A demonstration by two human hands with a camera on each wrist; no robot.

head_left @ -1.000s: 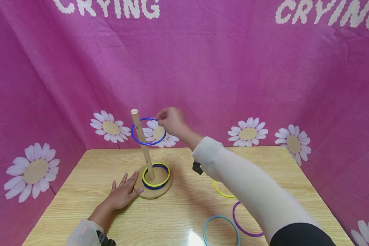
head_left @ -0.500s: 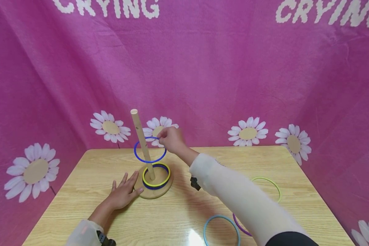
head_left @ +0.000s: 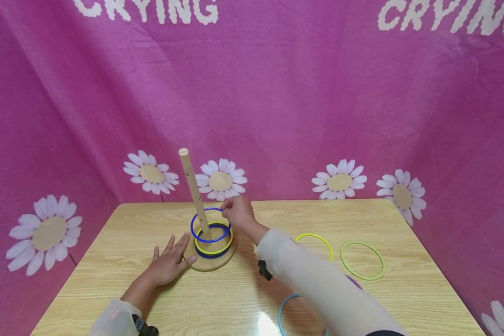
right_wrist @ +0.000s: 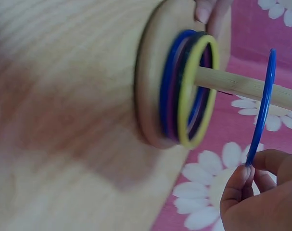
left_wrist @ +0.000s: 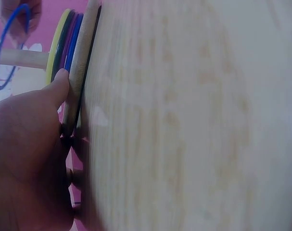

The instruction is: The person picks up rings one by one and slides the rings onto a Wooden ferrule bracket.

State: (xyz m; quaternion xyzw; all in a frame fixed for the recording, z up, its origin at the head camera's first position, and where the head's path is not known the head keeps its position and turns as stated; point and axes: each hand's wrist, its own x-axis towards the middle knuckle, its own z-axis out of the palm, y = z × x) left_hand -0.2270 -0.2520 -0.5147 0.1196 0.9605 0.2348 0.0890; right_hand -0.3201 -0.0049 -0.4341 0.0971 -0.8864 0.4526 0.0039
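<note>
My right hand (head_left: 240, 213) pinches a blue ring (right_wrist: 265, 106) at its right edge, between thumb and fingers. The ring encircles the wooden peg (head_left: 194, 189) and hangs above a stack of rings on the round wooden base (head_left: 207, 266). In the right wrist view the stack shows a yellow ring (right_wrist: 189, 96) on top, then a dark ring, a purple ring (right_wrist: 172, 122) and a blue one at the bottom. My left hand (head_left: 165, 266) lies with spread fingers on the table, its thumb touching the left edge of the base.
On the table (head_left: 218, 308) to the right lie a yellow ring (head_left: 328, 247), a light green ring (head_left: 382, 261), a purple ring (head_left: 354, 282) and a light blue ring (head_left: 280, 315). My right forearm partly covers several of them. A pink flowered cloth (head_left: 277, 116) hangs behind the table.
My right hand has lowered the blue ring along the peg, from near its top to just above the stack. The left hand has stayed in place.
</note>
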